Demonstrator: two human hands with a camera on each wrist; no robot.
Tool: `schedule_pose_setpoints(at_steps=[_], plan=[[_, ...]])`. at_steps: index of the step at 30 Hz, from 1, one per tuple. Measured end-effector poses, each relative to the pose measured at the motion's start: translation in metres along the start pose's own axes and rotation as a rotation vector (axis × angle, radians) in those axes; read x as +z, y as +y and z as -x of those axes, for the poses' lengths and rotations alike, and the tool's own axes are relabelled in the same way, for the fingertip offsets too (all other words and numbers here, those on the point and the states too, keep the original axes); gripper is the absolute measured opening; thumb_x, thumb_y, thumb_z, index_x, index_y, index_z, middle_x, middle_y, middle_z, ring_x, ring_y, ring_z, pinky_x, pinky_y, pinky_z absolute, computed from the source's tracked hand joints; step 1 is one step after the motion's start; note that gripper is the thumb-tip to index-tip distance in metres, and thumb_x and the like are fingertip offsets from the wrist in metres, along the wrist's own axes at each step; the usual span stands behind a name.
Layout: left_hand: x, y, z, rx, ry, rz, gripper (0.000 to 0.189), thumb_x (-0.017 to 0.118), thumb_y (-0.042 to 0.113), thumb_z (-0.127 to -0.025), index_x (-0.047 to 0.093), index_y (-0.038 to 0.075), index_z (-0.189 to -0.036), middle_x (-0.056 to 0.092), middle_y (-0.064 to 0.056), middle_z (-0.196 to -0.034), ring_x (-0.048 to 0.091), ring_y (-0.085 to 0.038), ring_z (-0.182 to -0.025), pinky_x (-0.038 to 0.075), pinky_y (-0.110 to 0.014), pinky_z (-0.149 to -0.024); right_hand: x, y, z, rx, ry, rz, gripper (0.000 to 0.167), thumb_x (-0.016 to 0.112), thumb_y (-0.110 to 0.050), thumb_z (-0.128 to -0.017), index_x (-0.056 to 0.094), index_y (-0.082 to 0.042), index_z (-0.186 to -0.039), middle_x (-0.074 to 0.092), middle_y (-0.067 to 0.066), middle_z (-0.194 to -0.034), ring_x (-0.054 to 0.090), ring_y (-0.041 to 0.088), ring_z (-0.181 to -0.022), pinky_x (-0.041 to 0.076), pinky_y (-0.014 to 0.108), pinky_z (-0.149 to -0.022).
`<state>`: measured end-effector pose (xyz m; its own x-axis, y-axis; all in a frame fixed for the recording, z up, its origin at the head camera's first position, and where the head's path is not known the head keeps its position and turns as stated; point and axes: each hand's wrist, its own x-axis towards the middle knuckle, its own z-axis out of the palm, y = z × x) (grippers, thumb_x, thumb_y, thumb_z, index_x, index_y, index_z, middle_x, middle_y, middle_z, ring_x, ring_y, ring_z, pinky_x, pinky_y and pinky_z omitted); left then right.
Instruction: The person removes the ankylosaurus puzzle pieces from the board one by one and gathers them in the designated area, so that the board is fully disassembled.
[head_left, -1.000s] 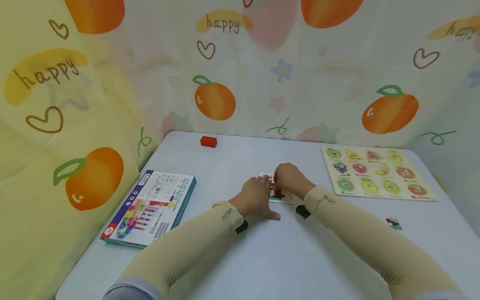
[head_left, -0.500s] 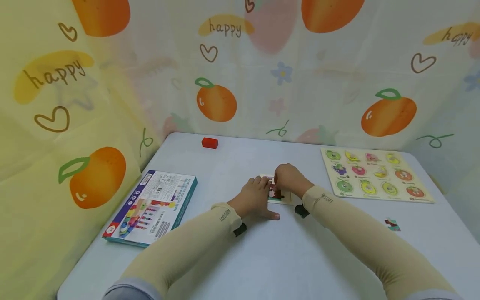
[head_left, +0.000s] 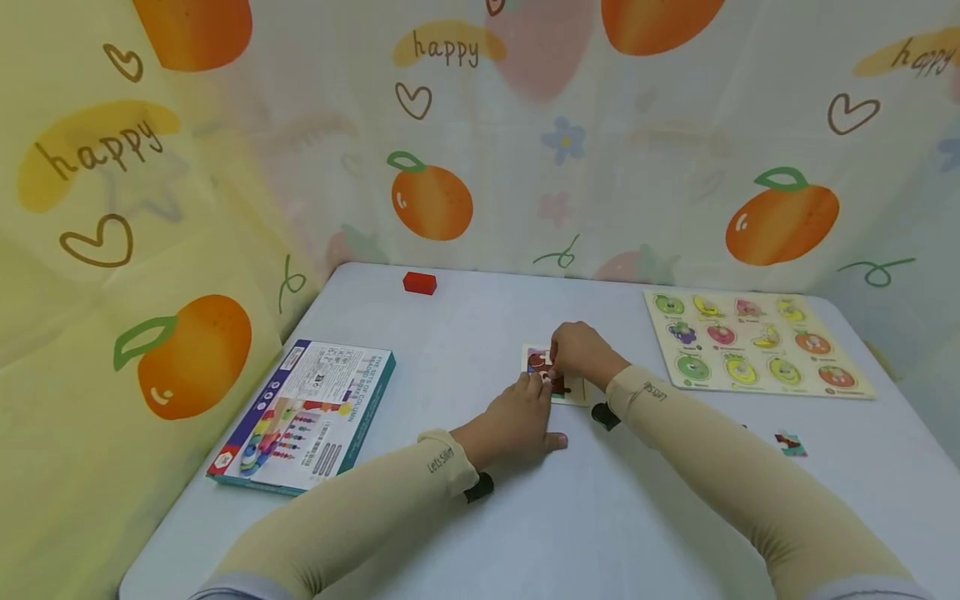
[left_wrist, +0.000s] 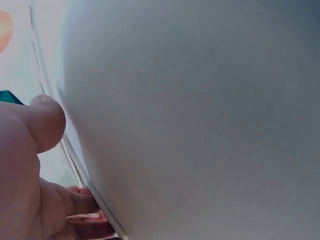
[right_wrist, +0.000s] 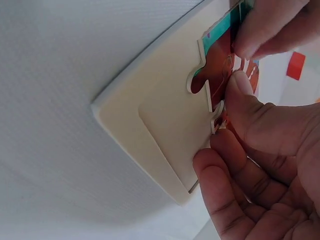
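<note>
A small pale wooden jigsaw board point(head_left: 576, 393) lies mid-table, its picture of brown, teal and purple pieces partly covered by both hands. In the right wrist view, joined puzzle pieces point(right_wrist: 218, 55) fill one side of the board's recess, and the bare recess shows beside them. My right hand point(head_left: 585, 353) pinches a puzzle piece point(right_wrist: 217, 119) between thumb and curled fingers, at the edge of the joined pieces. My left hand point(head_left: 516, 421) rests with its fingertips on the picture, thumb stretched out over the table. The held piece is mostly hidden by the fingers.
A loose puzzle piece point(head_left: 791, 443) lies to the right, beyond the right sleeve. A fruit picture board point(head_left: 765, 346) is at the back right. At left lies a boxed toy set point(head_left: 303, 417), and a red block point(head_left: 419, 283) stands near the back edge.
My left hand has slid toward me and slightly right, uncovering the picture's upper left part. The right hand stays almost in place, still pinching at the puzzle.
</note>
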<state>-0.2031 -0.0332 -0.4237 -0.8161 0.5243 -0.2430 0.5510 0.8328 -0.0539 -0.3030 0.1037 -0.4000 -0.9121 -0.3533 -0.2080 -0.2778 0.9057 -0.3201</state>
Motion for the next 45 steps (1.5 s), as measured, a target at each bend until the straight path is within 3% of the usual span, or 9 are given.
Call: schedule_pose_setpoints(at_steps=[7,20,29,35,40,45], plan=[[-0.003,0.004,0.004,0.016,-0.010,0.030,0.099,0.041,0.074,-0.090,0.028,-0.001,-0.153,0.023,-0.018,-0.158,0.023,-0.037,-0.144,0.025,-0.039,-0.114,0.000,0.001,0.001,0.000,-0.014,0.013,0.020,0.086,-0.017,-0.075,0.068,-0.008,-0.075,0.063,0.001,-0.074,0.057,0.020,-0.072,0.050,0.035,-0.070],[-0.003,0.004,-0.006,0.007,-0.041,0.097,0.106,0.048,0.076,-0.085,0.025,-0.003,-0.153,0.021,-0.020,-0.158,0.016,-0.033,-0.146,0.020,-0.036,-0.115,-0.010,0.000,0.000,0.011,-0.089,0.020,0.013,0.078,-0.012,-0.080,0.067,-0.008,-0.076,0.062,0.003,-0.074,0.056,0.018,-0.070,0.048,0.032,-0.067],[-0.010,0.004,-0.006,0.029,-0.045,0.079,0.108,0.051,0.077,-0.082,0.028,-0.002,-0.152,0.025,-0.018,-0.157,0.019,-0.032,-0.146,0.020,-0.035,-0.115,-0.018,0.001,-0.002,0.025,-0.136,0.042,0.009,0.071,-0.011,-0.081,0.064,-0.006,-0.079,0.062,0.005,-0.078,0.056,0.021,-0.073,0.049,0.035,-0.071],[-0.009,0.004,-0.004,0.028,-0.047,0.077,0.109,0.052,0.078,-0.081,0.029,-0.002,-0.152,0.025,-0.020,-0.157,0.019,-0.033,-0.145,0.019,-0.036,-0.116,-0.018,-0.002,-0.003,0.026,-0.176,0.012,0.005,0.065,-0.009,-0.082,0.062,-0.005,-0.079,0.059,0.003,-0.076,0.052,0.017,-0.067,0.045,0.029,-0.062],[-0.010,0.004,-0.002,0.017,-0.054,0.067,0.108,0.053,0.078,-0.081,0.029,0.000,-0.152,0.026,-0.018,-0.157,0.019,-0.031,-0.146,0.019,-0.035,-0.116,-0.034,-0.003,0.005,0.053,-0.182,-0.036,0.007,0.068,-0.011,-0.084,0.065,-0.006,-0.082,0.063,0.004,-0.075,0.055,0.015,-0.064,0.046,0.027,-0.059],[-0.009,0.001,-0.003,-0.007,-0.077,0.084,0.110,0.054,0.078,-0.080,0.027,0.001,-0.153,0.023,-0.018,-0.158,0.017,-0.031,-0.146,0.019,-0.036,-0.116,-0.060,0.024,0.026,0.136,-0.204,-0.149,0.013,0.076,-0.015,-0.085,0.067,-0.006,-0.087,0.065,0.006,-0.082,0.059,0.019,-0.073,0.050,0.031,-0.066]])
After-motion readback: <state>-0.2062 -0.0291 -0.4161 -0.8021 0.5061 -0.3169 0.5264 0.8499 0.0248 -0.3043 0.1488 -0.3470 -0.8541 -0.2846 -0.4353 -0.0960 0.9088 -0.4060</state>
